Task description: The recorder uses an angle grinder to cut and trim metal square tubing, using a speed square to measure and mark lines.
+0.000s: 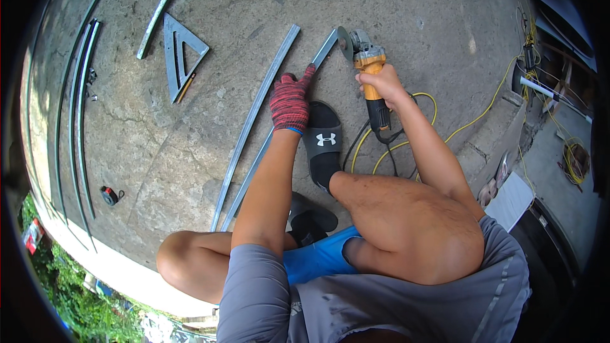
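Note:
My right hand point(383, 82), bare, is wrapped around the body of a yellow and grey angle grinder point(369, 57). The grinder's thin cutting disc point(344, 43) stands on edge at the far end of a narrow metal channel point(326, 49); I cannot tell whether they touch. In a red and black knit glove, my left hand point(291, 103) holds that channel down on the concrete, index finger stretched along it. My sandalled foot point(323, 136) is just right of the channel. A second metal channel point(257, 110) lies to the left, roughly parallel.
A triangular metal square point(172, 32) and a pencil point(186, 87) lie left, near another metal strip point(154, 23). Several long strips point(81, 108) and a tape measure point(109, 195) are farther left. Yellow cord point(470, 124) and black cable loop at the right, by a concrete ledge point(478, 146).

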Motion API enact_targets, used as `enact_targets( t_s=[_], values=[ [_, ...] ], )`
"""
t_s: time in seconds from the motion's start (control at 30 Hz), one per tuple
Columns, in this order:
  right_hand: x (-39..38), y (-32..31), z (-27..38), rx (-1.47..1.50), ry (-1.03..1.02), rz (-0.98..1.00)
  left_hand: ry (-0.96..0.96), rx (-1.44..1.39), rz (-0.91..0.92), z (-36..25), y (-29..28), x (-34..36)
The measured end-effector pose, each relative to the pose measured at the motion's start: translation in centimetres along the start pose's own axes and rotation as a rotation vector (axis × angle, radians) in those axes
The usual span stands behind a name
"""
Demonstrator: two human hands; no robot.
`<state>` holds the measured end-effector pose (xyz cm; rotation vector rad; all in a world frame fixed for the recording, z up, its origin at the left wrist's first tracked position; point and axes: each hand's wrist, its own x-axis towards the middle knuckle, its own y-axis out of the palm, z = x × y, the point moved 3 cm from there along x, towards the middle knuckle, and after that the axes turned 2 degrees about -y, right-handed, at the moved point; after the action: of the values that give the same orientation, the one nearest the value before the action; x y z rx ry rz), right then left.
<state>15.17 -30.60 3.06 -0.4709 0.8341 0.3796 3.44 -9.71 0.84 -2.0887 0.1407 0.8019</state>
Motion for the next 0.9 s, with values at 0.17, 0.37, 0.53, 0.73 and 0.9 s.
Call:
enact_targets(
  t_s=[0.17, 0.37, 0.53, 0.73, 0.9],
  values=[
    [-0.16, 0.29, 0.07, -0.005, 0.013, -0.001, -0.002, 0.011, -0.032, 0.24, 0.19, -0.23],
    [0.04, -0.01, -0.11, -0.006, -0.001, 0.000, 0.001, 0.000, -0.038, -0.04, 0.13, -0.06],
    [0.12, 0.11, -0.21, -0.007, -0.002, -0.001, -0.005, 0.008, -0.029, 0.10, 0.20, 0.05],
    [-0.10, 0.13, -0.04, -0.007, 0.008, 0.001, -0.012, 0.005, -0.023, 0.05, 0.00, -0.08],
    [-0.09, 0.08, -0.10, -0.008, 0.006, -0.002, 0.003, -0.002, -0.025, -0.10, -0.19, -0.19]
  ],
)
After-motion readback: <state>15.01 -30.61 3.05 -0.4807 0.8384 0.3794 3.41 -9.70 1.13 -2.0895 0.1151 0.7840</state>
